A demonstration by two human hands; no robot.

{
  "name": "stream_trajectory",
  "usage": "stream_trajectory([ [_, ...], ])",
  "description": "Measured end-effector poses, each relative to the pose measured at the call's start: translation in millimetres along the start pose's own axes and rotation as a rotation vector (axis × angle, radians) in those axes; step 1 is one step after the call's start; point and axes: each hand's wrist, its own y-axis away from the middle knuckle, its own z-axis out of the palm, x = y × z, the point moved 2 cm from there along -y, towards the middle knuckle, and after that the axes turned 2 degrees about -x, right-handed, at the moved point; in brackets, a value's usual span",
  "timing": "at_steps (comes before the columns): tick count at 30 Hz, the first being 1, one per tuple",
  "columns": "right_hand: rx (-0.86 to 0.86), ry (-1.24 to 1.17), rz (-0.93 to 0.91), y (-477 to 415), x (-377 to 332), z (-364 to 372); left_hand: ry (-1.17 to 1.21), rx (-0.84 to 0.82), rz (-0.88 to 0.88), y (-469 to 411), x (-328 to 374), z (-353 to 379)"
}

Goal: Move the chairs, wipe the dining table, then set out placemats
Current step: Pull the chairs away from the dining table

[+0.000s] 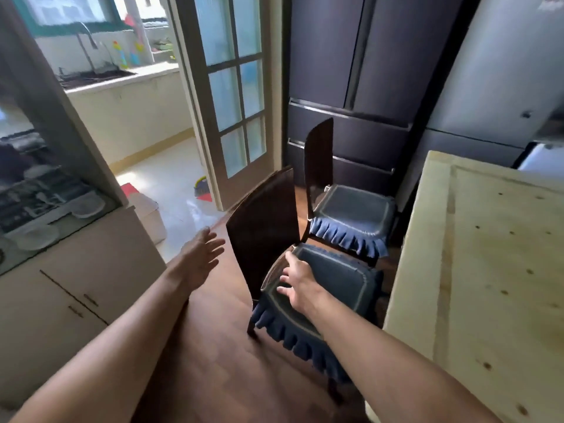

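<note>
Two dark wooden chairs with blue frilled seat cushions stand on the wood floor left of the pale wooden dining table (pixel 494 270). The near chair (pixel 265 221) has its backrest toward the left. The far chair (pixel 319 157) stands just behind it, in front of the dark fridge. My right hand (pixel 294 280) rests with spread fingers on the near chair's blue cushion (pixel 338 279), close to the backrest. My left hand (pixel 200 254) hovers open in the air just left of the near chair's backrest, touching nothing.
A white cabinet with a glass display (pixel 76 288) stands at the left. A glass-paned door (pixel 232 102) opens to a tiled kitchen. The dark fridge (pixel 360 71) stands behind the chairs, a grey appliance (pixel 500 71) to its right. A white bin (pixel 149 215) sits by the doorway.
</note>
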Motion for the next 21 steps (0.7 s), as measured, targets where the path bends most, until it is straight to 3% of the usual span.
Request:
stream_trajectory([
  [13,0.296,-0.232,0.017,-101,-32,55,-0.182,-0.362,-0.031,-186,103,33],
  [21,0.409,-0.437,0.079,-153,-42,65,-0.36,-0.422,-0.032,-272,130,84],
])
